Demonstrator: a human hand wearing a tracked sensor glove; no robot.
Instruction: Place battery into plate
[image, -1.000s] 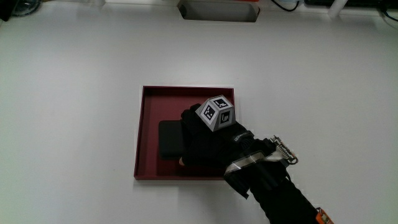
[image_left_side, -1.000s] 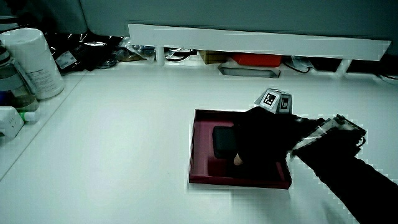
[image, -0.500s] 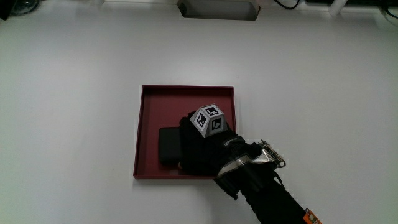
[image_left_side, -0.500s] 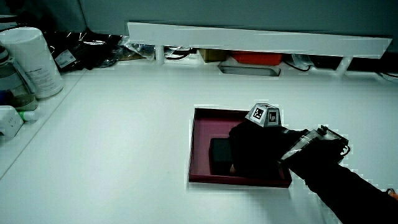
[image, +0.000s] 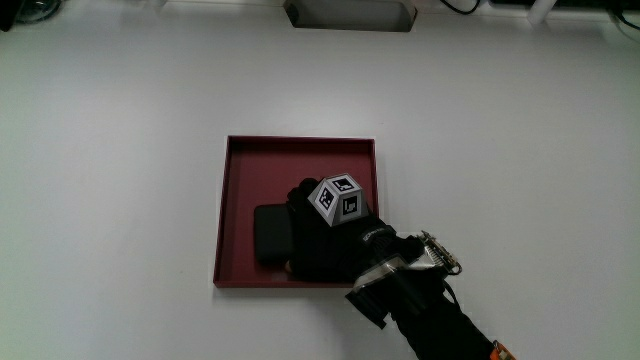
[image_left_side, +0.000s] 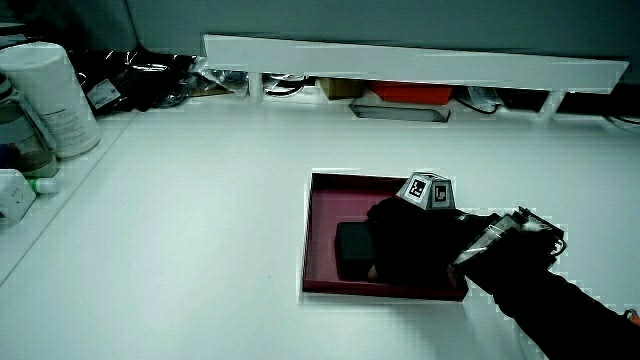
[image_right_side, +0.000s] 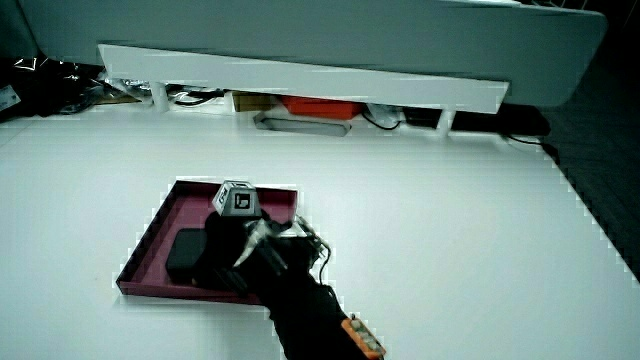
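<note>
A dark red square plate (image: 300, 146) lies on the white table, also seen in both side views (image_left_side: 318, 235) (image_right_side: 152, 234). A flat black battery (image: 268, 236) rests inside it, close to the plate's edge nearest the person. The black gloved hand (image: 322, 248), with the patterned cube (image: 338, 197) on its back, is low over the plate and right beside the battery. Its fingers curl onto the battery's edge. In both side views the hand (image_left_side: 410, 245) (image_right_side: 226, 256) covers part of the battery (image_left_side: 350, 250) (image_right_side: 184, 255).
A shallow grey tray (image: 350, 14) (image_left_side: 400, 112) sits at the table's edge by the low partition (image_left_side: 420, 62). A white cylindrical container (image_left_side: 55, 100) and small bottles stand at the table's edge in a side view.
The hand and the battery have slid together a short way toward the plate's edge nearest the person and settled lower in the plate.
</note>
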